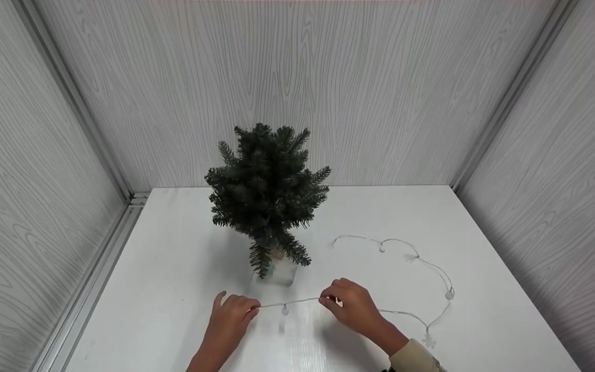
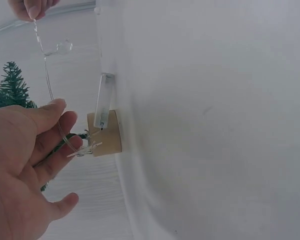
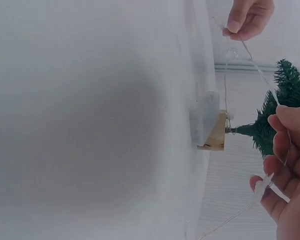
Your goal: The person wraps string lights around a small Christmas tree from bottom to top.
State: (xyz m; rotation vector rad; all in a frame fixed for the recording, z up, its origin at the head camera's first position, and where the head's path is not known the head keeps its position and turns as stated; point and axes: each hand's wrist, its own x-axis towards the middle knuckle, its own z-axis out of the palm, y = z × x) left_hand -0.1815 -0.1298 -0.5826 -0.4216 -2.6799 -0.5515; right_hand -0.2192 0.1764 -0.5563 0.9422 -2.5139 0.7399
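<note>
A thin clear-wire string light [image 1: 300, 300] is stretched between both hands in front of the small artificial pine tree [image 1: 266, 186]. My left hand [image 1: 230, 318] pinches it between thumb and fingers, and in the left wrist view a pale ornament [image 2: 87, 149] shows by those fingertips. My right hand [image 1: 353, 306] pinches the wire further right, with a white ornament [image 3: 262, 187] by its lower fingers. A small clear bulb [image 1: 285, 310] hangs from the span between the hands. Wire wraps the trunk above the tree's wooden base [image 3: 219, 132].
Beside the wooden base stands a clear box [image 2: 104, 97]. The rest of the string curves over the white table [image 1: 173, 248] on the right, with a round bulb [image 1: 450, 295] and a snowflake-like ornament [image 1: 429, 339]. Grey wood-grain panels [image 1: 380, 93] enclose the back and sides.
</note>
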